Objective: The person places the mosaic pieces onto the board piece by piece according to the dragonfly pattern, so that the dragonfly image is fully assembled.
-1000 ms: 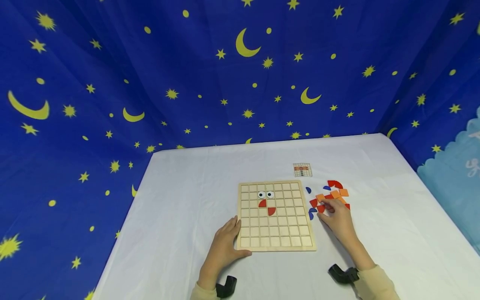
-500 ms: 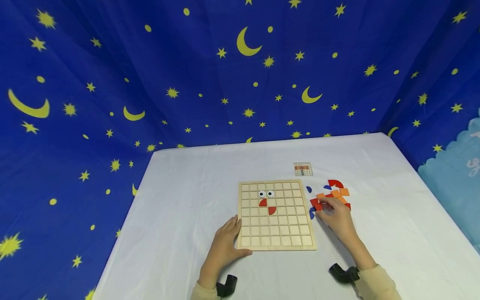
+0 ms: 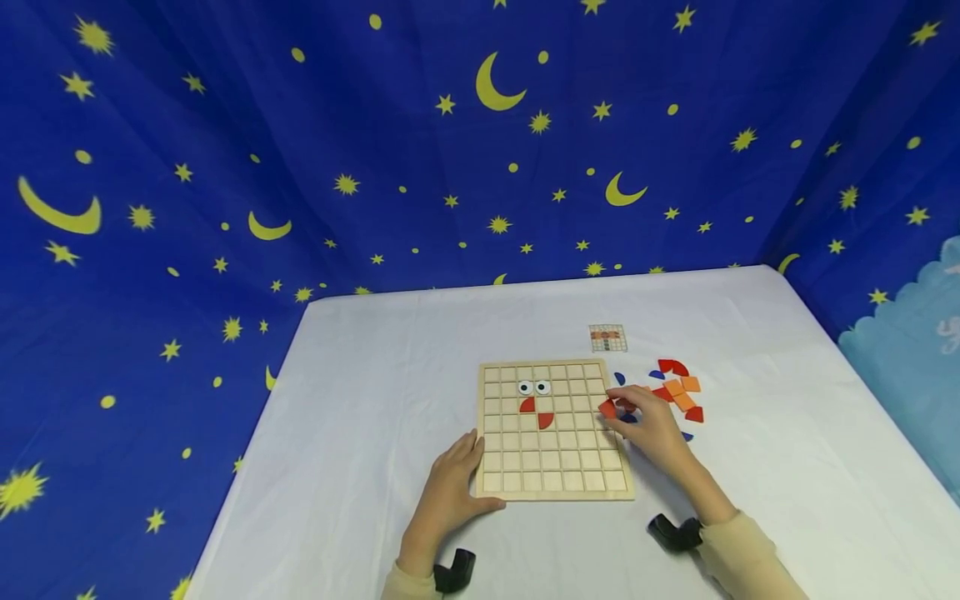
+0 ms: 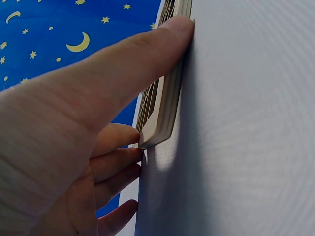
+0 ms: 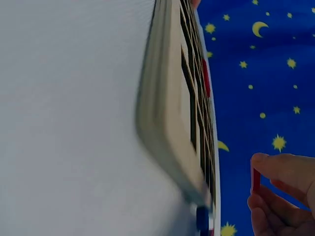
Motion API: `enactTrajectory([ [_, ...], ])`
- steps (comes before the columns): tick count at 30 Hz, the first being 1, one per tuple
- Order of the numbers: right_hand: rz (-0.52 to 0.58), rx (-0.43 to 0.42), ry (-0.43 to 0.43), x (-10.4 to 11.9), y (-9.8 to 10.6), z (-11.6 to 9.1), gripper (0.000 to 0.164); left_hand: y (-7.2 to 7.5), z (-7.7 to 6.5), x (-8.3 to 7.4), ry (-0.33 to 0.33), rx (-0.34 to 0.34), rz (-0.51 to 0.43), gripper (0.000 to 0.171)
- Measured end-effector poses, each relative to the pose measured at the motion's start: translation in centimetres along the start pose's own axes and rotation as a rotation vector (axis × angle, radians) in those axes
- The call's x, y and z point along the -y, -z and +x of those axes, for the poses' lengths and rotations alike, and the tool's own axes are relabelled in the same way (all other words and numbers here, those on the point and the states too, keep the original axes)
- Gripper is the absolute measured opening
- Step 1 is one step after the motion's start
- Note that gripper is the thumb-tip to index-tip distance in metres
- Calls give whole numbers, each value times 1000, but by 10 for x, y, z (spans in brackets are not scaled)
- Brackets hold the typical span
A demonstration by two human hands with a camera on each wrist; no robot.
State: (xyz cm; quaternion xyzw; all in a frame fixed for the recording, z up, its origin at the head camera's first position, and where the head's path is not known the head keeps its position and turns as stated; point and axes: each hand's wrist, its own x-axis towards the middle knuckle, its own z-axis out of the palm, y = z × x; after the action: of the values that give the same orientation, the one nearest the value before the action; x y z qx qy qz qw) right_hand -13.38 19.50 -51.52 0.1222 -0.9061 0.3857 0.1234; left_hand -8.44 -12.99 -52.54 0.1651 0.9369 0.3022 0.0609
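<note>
Behind and around the white tabletop (image 3: pixel 390 375), a blue cloth (image 3: pixel 405 150) with yellow moons and stars. On the tabletop, a wooden grid board (image 3: pixel 551 461), and beyond it a small picture card (image 3: pixel 607 337) with a printed grid.

As for the progress, apparently only an early stage. In the cells of the board, two white eye pieces (image 3: pixel 525 387), side by side, and under them two red quarter pieces (image 3: pixel 546 421), set diagonally one to the other; all other visible cells bare. To the right of the board, a loose group, by judgement not yet placed: orange squares (image 3: pixel 683 401), loose red pieces (image 3: pixel 694 414) and blue pieces (image 3: pixel 657 375), some partly hidden by the right hand (image 3: pixel 651 425).

In the grip of this right hand, one held red piece (image 3: pixel 607 409), pinched between thumb and fingertips, with no more gap than the thickness of the piece. In the head view, directly at the fingertips and overlapping the right rim of the board; in the right wrist view, apart from the board, seemingly lifted. Full shape partly covered by the fingers.

At the near left corner of the board, the left hand (image 3: pixel 450 483), thumb along the near edge, fingers loosely along the left side: no closed grip, probably only steadying.
</note>
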Motion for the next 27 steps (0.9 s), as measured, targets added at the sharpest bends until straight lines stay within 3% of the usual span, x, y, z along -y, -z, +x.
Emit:
enactTrajectory([
  [20, 141, 266, 219, 23, -40, 48, 37, -1, 2, 3, -7, 1, 25, 99],
  [27, 93, 356, 208, 22, -48, 56, 35, 0, 2, 3, -6, 2, 16, 98],
])
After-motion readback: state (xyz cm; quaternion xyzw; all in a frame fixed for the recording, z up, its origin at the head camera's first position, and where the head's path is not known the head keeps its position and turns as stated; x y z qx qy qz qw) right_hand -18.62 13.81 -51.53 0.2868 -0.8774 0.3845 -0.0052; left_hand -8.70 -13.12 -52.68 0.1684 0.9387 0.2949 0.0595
